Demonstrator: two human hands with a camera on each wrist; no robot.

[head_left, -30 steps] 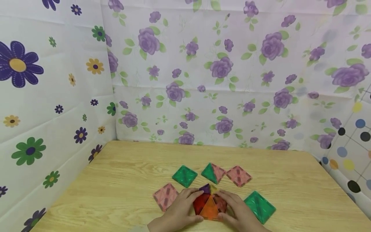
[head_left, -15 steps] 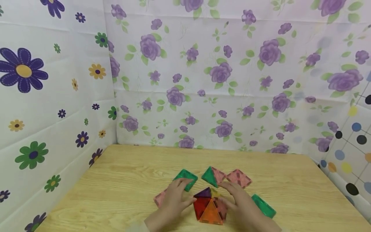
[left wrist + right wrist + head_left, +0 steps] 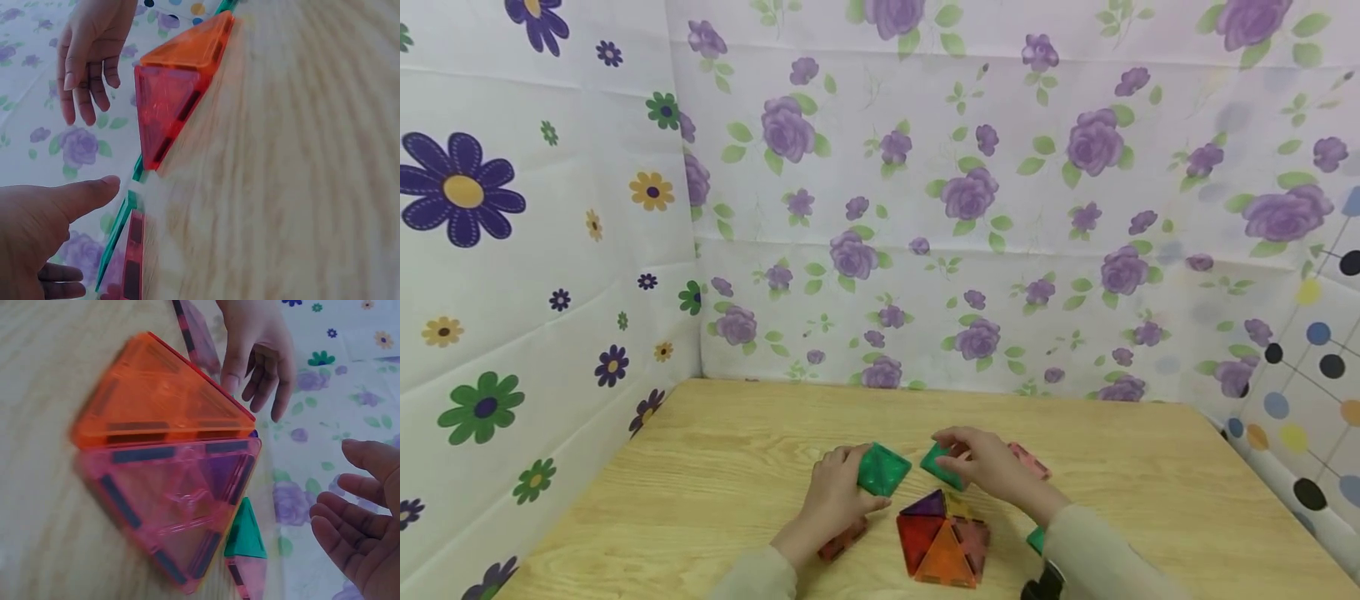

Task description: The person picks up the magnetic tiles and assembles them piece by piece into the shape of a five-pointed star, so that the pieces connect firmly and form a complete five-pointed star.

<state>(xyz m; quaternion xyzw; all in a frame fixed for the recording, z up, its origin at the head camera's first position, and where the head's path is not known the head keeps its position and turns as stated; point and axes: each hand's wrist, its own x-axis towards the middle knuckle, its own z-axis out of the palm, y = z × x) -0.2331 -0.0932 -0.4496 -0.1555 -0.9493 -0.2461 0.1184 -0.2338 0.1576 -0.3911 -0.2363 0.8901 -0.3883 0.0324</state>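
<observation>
In the middle of the table stands a low dome of translucent triangular magnetic tiles [image 3: 946,554], orange, red, purple, yellow and pink. My left hand [image 3: 833,496] hovers at the left edge of a flat green diamond of tiles [image 3: 886,471], its thumb and fingers spread apart. Farther right, my right hand [image 3: 992,468] reaches over a green and pink diamond [image 3: 942,467], covering its pink half. In the right wrist view my right hand [image 3: 362,519] has loosely bent fingers with nothing between them. The left wrist view shows the dome's red tile [image 3: 165,112] between both hands.
A pink tile diamond [image 3: 842,540] lies partly under my left wrist. Another pink diamond [image 3: 1030,461] shows behind my right forearm, and a green corner [image 3: 1036,540] peeks from below the sleeve. Flowered cloths [image 3: 850,317] hang behind the wooden table [image 3: 760,433].
Both hands have left the dome's sides. The left hand moved out and forward to the green diamond; the right moved forward over the green and pink one. The dome stays standing.
</observation>
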